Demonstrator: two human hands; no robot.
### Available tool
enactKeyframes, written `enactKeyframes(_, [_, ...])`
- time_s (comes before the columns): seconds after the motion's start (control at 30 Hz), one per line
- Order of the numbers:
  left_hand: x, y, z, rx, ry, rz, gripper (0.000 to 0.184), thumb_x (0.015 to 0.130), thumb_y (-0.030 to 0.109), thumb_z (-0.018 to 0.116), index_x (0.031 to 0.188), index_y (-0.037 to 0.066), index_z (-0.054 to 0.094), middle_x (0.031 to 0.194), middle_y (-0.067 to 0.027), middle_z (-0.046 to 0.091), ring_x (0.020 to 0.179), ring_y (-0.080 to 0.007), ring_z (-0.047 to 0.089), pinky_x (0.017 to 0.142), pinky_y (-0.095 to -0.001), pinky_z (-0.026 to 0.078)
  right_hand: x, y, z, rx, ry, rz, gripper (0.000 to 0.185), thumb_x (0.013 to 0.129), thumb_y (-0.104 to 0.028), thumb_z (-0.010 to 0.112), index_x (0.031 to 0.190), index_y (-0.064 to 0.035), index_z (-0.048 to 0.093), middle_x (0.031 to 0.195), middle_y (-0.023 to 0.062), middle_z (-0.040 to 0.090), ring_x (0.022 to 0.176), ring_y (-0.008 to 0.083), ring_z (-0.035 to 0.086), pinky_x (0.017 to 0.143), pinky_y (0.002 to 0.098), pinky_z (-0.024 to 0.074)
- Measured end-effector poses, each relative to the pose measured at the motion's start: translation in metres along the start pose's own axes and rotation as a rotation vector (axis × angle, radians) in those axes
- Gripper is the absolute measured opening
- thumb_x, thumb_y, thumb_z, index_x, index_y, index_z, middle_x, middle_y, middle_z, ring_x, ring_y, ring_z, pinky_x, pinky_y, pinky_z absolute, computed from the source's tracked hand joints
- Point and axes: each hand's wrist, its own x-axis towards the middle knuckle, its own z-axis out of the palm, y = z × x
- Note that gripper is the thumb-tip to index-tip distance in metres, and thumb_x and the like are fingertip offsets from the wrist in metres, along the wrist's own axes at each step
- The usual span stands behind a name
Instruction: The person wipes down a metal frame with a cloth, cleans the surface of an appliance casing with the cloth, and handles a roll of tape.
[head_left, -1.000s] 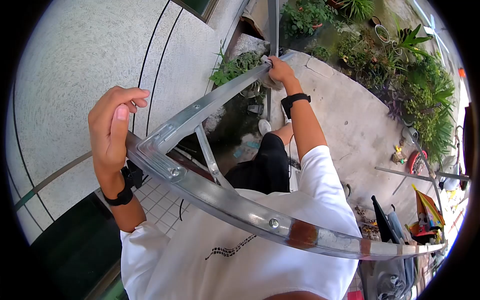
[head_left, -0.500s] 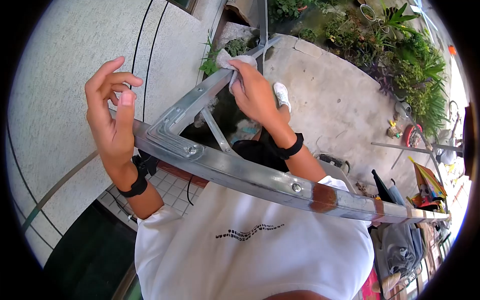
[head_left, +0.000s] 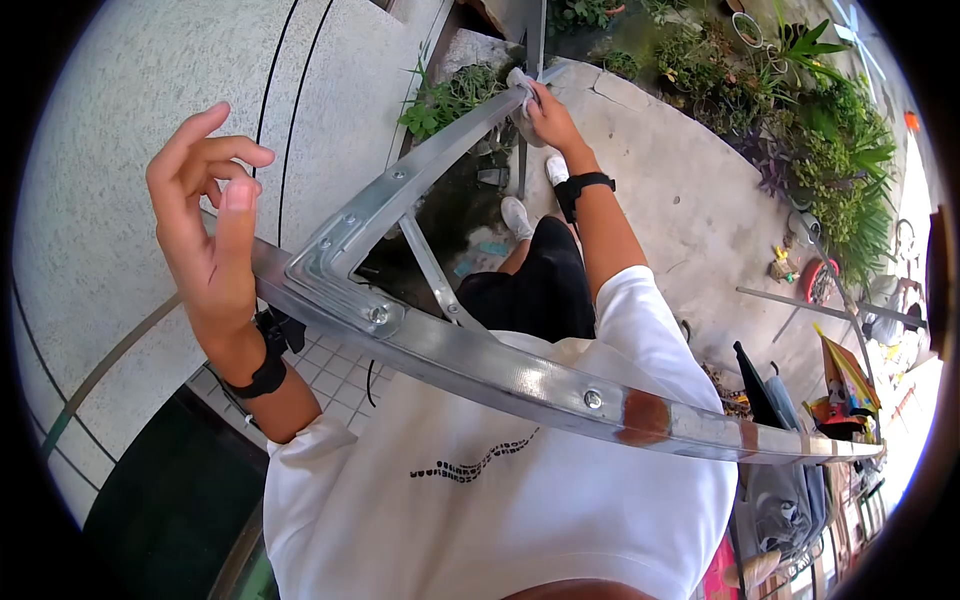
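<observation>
In the head view a shiny metal frame (head_left: 500, 368) stretches across in front of my chest, with rust-brown patches toward its right part. From its bolted corner bracket (head_left: 338, 268) a side bar (head_left: 440, 146) extends away from me, and a short brace (head_left: 432, 268) joins the two. Near that bar's far end, my right hand (head_left: 553, 118) grips a light grey cloth (head_left: 522, 98) wrapped on the metal. My left hand (head_left: 205, 215) is raised at the frame's left end, fingers apart and loosely bent, holding nothing. Whether its wrist touches the frame I cannot tell.
A pale wall (head_left: 150, 120) with dark cables stands on the left. Concrete ground (head_left: 670, 190) lies ahead, bordered by plants (head_left: 830, 170) at the right. A red-rimmed round object (head_left: 821, 281), a folded colourful item (head_left: 848, 375) and a grey bag (head_left: 785, 510) are farther right.
My right hand has slid the cloth away from me along the side bar toward its far end. My left hand has shifted slightly left, still open.
</observation>
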Motion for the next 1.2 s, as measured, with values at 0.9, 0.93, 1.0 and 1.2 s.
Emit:
enactKeyframes(0.9, [-0.002, 0.003, 0.0, -0.004, -0.011, -0.072, 0.037, 0.098, 0.019, 0.044, 0.126, -0.002, 0.056, 0.096, -0.0113, 0.064, 0.082, -0.0143, 0.051, 0.082, -0.0307, 0.042, -0.072, -0.19, -0.003, 0.494, 0.0, -0.293, 0.038, 0.091, -0.002, 0.057, 0.13, -0.0022, 0.059, 0.131, 0.0168, 0.061, 0.122, 0.0303, 0.058, 0.105, 0.0357, 0.0423])
enactKeyframes(0.93, [-0.003, 0.003, -0.001, -0.004, -0.012, -0.081, 0.037, 0.098, 0.019, 0.044, 0.126, -0.002, 0.056, 0.096, -0.0112, 0.063, 0.082, -0.0144, 0.051, 0.083, -0.0307, 0.042, -0.072, -0.184, 0.0, 0.491, 0.001, -0.289, 0.038, 0.092, -0.003, 0.056, 0.13, -0.0018, 0.058, 0.131, 0.0168, 0.06, 0.122, 0.0301, 0.058, 0.106, 0.0358, 0.0417])
enactKeyframes(1.0, [-0.002, 0.003, -0.001, -0.007, -0.012, -0.081, 0.037, 0.098, 0.02, 0.044, 0.126, -0.002, 0.056, 0.096, -0.0111, 0.063, 0.082, -0.0145, 0.051, 0.083, -0.0307, 0.042, -0.067, -0.171, -0.001, 0.476, 0.004, -0.29, 0.038, 0.094, -0.005, 0.054, 0.132, -0.0011, 0.057, 0.132, 0.0167, 0.059, 0.124, 0.0296, 0.057, 0.107, 0.036, 0.0405])
enactKeyframes(1.2, [-0.002, 0.007, -0.001, 0.0, -0.001, -0.096, 0.036, 0.098, 0.019, 0.045, 0.125, -0.002, 0.057, 0.095, -0.0109, 0.064, 0.081, -0.0139, 0.052, 0.08, -0.0298, 0.043, -0.041, -0.078, 0.009, 0.457, 0.005, -0.134, 0.037, 0.1, -0.011, 0.048, 0.135, -0.0005, 0.052, 0.132, 0.0147, 0.057, 0.127, 0.0264, 0.051, 0.109, 0.0348, 0.0364])
